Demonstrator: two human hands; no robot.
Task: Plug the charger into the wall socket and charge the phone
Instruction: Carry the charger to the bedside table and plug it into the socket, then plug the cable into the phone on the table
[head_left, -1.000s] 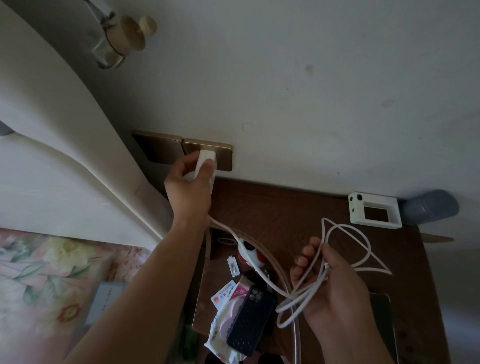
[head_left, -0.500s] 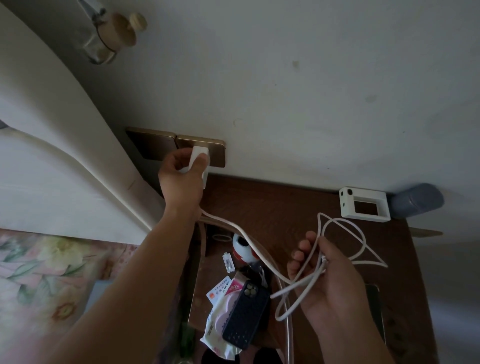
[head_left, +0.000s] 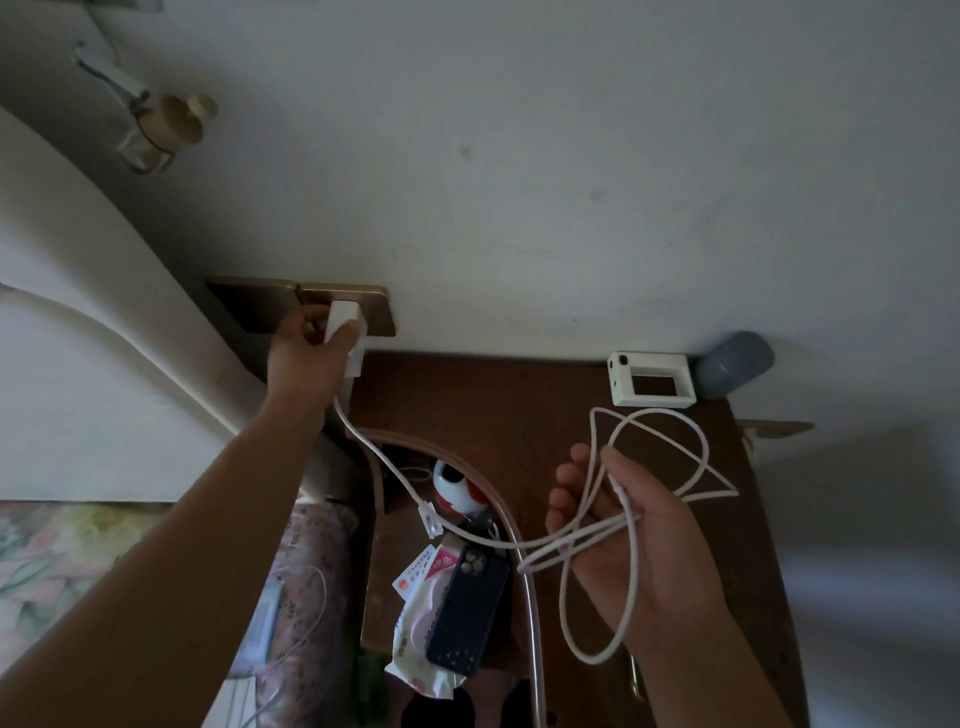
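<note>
While the left hand (head_left: 306, 358) pinches the white charger (head_left: 344, 332) against the brass wall socket (head_left: 347, 306), the right hand (head_left: 631, 540) closes loosely on coils of limp, light cable (head_left: 670, 457). Rigid and small, the charger looks best gripped by its sides. The phone (head_left: 467, 608) lies face down on the desk (head_left: 519, 415), slick-cased.

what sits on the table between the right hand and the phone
In the head view, only a tan tube and the white cable cross between the right hand and phone.
</note>
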